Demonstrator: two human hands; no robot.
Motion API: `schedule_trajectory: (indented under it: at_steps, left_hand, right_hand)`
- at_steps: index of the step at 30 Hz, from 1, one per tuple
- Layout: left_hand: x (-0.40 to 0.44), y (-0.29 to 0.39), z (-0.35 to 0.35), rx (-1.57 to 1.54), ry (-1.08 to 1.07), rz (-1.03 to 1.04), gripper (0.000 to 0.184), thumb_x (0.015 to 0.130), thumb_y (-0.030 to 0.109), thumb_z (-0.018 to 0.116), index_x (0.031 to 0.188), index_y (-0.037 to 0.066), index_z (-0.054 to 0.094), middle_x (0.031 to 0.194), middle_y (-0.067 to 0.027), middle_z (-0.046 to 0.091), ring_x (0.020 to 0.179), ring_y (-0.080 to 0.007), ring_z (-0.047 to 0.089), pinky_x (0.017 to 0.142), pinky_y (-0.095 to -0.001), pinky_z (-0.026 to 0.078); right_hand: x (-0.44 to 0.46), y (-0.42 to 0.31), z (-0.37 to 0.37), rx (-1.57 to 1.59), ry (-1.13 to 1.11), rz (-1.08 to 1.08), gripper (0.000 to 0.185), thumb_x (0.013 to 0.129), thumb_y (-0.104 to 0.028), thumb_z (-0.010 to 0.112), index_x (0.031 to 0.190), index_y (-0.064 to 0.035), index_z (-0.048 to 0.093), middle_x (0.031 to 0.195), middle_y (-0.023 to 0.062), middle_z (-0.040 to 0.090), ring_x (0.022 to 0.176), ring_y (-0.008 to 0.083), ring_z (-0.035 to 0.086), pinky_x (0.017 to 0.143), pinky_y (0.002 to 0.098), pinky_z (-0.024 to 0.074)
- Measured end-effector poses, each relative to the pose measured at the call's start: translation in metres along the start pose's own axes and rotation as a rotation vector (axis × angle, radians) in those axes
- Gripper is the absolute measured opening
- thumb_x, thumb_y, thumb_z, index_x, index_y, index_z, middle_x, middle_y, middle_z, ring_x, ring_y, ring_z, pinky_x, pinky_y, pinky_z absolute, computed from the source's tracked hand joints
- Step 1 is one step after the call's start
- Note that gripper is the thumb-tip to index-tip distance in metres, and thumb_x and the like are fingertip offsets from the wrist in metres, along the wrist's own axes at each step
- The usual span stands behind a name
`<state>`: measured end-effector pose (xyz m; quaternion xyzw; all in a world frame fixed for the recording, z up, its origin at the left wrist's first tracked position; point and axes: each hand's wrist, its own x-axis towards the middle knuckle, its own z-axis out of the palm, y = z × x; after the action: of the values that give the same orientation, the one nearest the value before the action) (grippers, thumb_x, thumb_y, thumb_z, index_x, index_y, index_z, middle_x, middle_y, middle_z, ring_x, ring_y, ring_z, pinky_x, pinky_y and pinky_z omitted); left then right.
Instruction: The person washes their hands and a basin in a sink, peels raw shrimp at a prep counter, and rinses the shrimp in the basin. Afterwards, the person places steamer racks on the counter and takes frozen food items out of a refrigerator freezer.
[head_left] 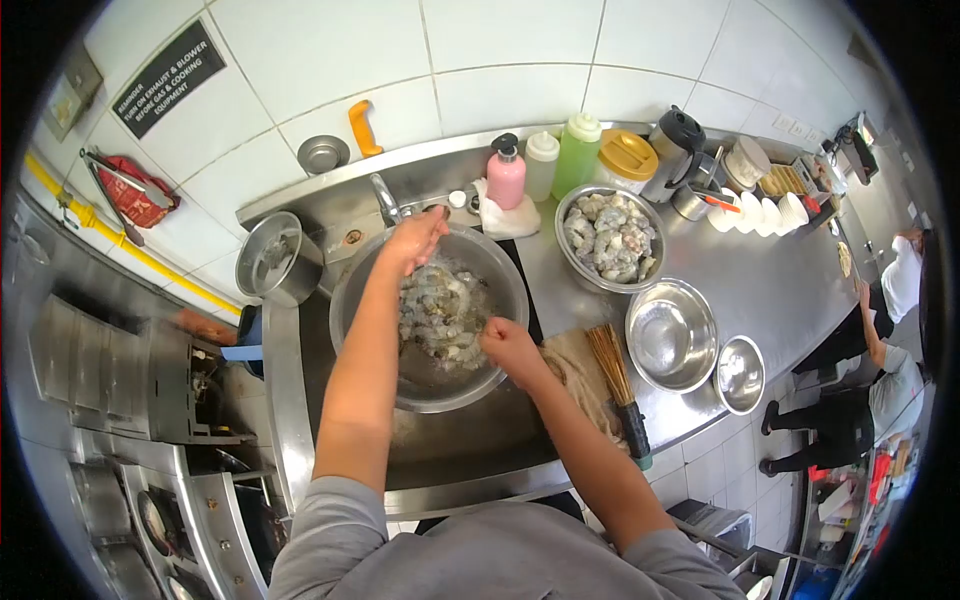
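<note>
A large metal basin [517, 290] stands in the sink, with peeled-looking raw shrimp [440, 312] in water inside it. My left hand [414, 242] is over the basin's far rim, close to the faucet [384, 198]. Its fingers stretch toward the upper right, with nothing visible in them. At the basin's right side, my right hand [508, 348] is closed in a fist just inside the rim, beside the shrimp. Whatever its fingers may hold is hidden.
Right of the sink, a colander [660, 262] holds more shrimp, near two metal bowls [672, 335] [740, 375]. A stick brush [618, 385] lies on a brown cloth [575, 385]. Bottles [507, 175] line the wall. A metal pot [283, 285] stands left. People [850, 400] are at far right.
</note>
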<state>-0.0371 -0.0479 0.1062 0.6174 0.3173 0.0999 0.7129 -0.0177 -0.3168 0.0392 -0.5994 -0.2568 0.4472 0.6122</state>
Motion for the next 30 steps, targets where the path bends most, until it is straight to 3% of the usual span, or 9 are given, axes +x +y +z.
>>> schedule_trajectory:
  at_steps: [2,6,8,14,20,23,25,27,30]
  left_hand:
    - [-0.007,0.001,-0.021,0.069,-0.125,-0.032,0.026,0.095,0.023,0.054,0.112,0.005,0.061,0.065,0.0009,0.046,0.047,-0.0086,0.039,0.040,-0.0235,0.030]
    - [-0.005,-0.037,-0.052,0.077,0.015,0.032,0.028,0.093,0.018,0.056,0.118,0.006,0.060,0.077,-0.0035,0.057,0.063,-0.0136,0.057,0.055,-0.0280,0.047]
    - [0.039,-0.108,-0.088,0.483,0.090,0.275,0.041,0.089,0.021,0.061,0.127,0.008,0.058,0.099,-0.0115,0.066,0.089,-0.0250,0.066,0.082,-0.0377,0.053]
    - [-0.029,-0.162,0.029,1.143,0.404,-0.008,0.069,0.086,0.057,0.059,0.143,0.019,0.047,0.156,-0.0172,0.028,0.145,-0.0404,0.019,0.106,-0.0743,0.014]
    - [-0.024,-0.197,0.001,1.477,-0.164,0.539,0.066,0.082,0.059,0.062,0.140,0.029,0.050,0.157,-0.0086,0.030,0.142,-0.0398,0.027,0.109,-0.0688,0.018]
    - [-0.008,-0.175,-0.024,1.444,0.032,0.250,0.055,0.082,0.050,0.067,0.129,0.022,0.060,0.132,-0.0070,0.060,0.119,-0.0365,0.056,0.101,-0.0566,0.039]
    - [0.027,-0.175,-0.041,1.008,0.064,0.205,0.045,0.086,0.043,0.066,0.124,0.021,0.064,0.100,-0.0064,0.073,0.085,-0.0341,0.068,0.081,-0.0492,0.051]
    - [0.013,-0.126,-0.023,0.715,0.352,0.316,0.026,0.087,0.036,0.066,0.085,0.010,0.071,0.073,-0.0093,0.069,0.062,-0.0255,0.066,0.062,-0.0391,0.053]
    - [0.052,-0.123,-0.046,-0.085,0.278,0.092,0.035,0.092,0.039,0.062,0.083,0.004,0.060,0.072,-0.0109,0.063,0.052,-0.0227,0.060,0.047,-0.0325,0.050]
  right_hand:
    - [-0.018,0.008,-0.005,0.031,0.039,-0.037,0.027,0.088,-0.012,0.064,0.074,-0.0099,0.042,0.065,-0.0030,0.043,0.058,0.0072,0.040,0.055,0.0252,0.0365]
    - [-0.066,0.009,-0.018,0.208,0.139,-0.026,0.022,0.088,-0.007,0.066,0.084,-0.0114,0.045,0.070,-0.0027,0.048,0.059,0.0069,0.045,0.054,0.0234,0.0377]
    - [-0.085,0.024,-0.027,0.254,0.185,-0.015,0.020,0.089,-0.006,0.065,0.086,-0.0114,0.046,0.069,-0.0022,0.049,0.059,0.0077,0.046,0.054,0.0235,0.0383]
    - [-0.134,0.042,-0.007,0.276,0.263,0.032,0.018,0.091,-0.006,0.064,0.089,-0.0112,0.046,0.069,-0.0006,0.051,0.058,0.0098,0.049,0.054,0.0240,0.0402]
    - [-0.174,0.058,-0.010,0.235,0.403,0.057,0.018,0.091,-0.005,0.063,0.086,-0.0114,0.047,0.069,0.0005,0.053,0.058,0.0102,0.051,0.054,0.0245,0.0424]
    - [-0.194,0.060,-0.013,0.248,0.501,0.040,0.016,0.091,-0.004,0.063,0.086,-0.0105,0.049,0.069,-0.0015,0.051,0.058,0.0087,0.050,0.054,0.0225,0.0413]
    - [-0.205,0.067,-0.013,0.330,0.539,0.004,0.017,0.092,-0.005,0.063,0.086,-0.0111,0.049,0.069,-0.0016,0.051,0.057,0.0085,0.050,0.053,0.0225,0.0412]
    - [-0.215,0.066,-0.012,0.331,0.574,-0.002,0.016,0.092,-0.005,0.063,0.086,-0.0117,0.049,0.069,-0.0013,0.052,0.057,0.0087,0.050,0.054,0.0228,0.0414]
    - [-0.231,0.076,-0.013,0.445,0.641,-0.029,0.015,0.093,-0.004,0.061,0.088,-0.0127,0.048,0.069,-0.0009,0.052,0.057,0.0100,0.051,0.055,0.0232,0.0416]
